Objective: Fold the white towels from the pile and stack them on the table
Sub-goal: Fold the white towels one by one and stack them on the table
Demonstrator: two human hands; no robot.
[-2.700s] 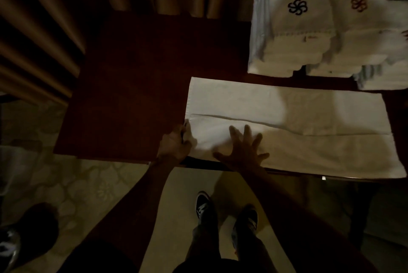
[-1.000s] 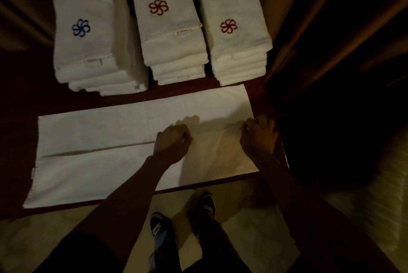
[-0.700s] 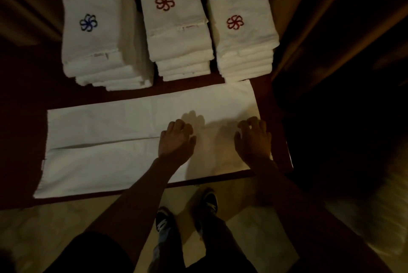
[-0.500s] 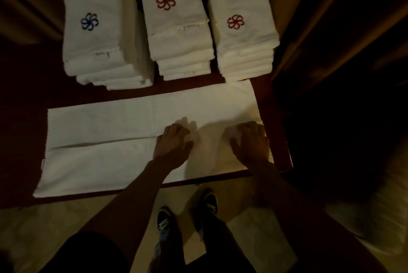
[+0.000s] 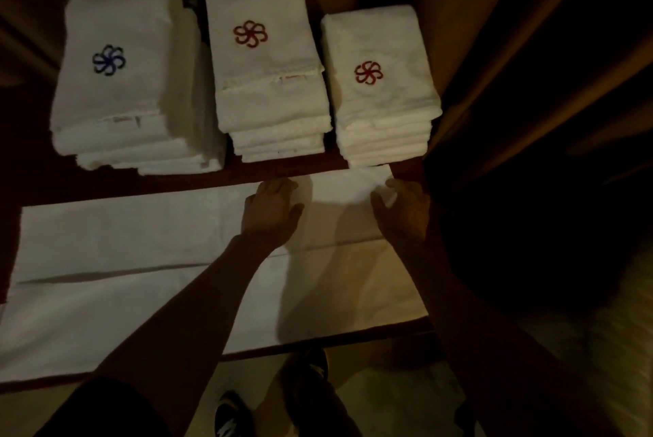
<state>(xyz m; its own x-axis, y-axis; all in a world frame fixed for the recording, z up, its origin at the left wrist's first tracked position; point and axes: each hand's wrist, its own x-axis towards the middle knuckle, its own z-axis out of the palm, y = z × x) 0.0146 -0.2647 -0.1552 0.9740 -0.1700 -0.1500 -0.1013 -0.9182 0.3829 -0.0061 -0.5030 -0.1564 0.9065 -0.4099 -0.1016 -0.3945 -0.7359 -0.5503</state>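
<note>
- Right hand (image 5: pixel 403 214): thumb and fingers pinch the far right corner of the spread towel (image 5: pixel 141 242).
- Left hand (image 5: pixel 272 212): rests at the towel's far long edge, fingertips bent over it. Whether they grip it, you cannot tell.
- Towel: lies flat along the table (image 5: pixel 106 185), with the near part already folded in.
- Step, likely: bring the far edge toward you. Lift both points together, keep the edge taut, and land it square.
- Behind: three folded stacks (image 5: pixel 268 90).
</note>
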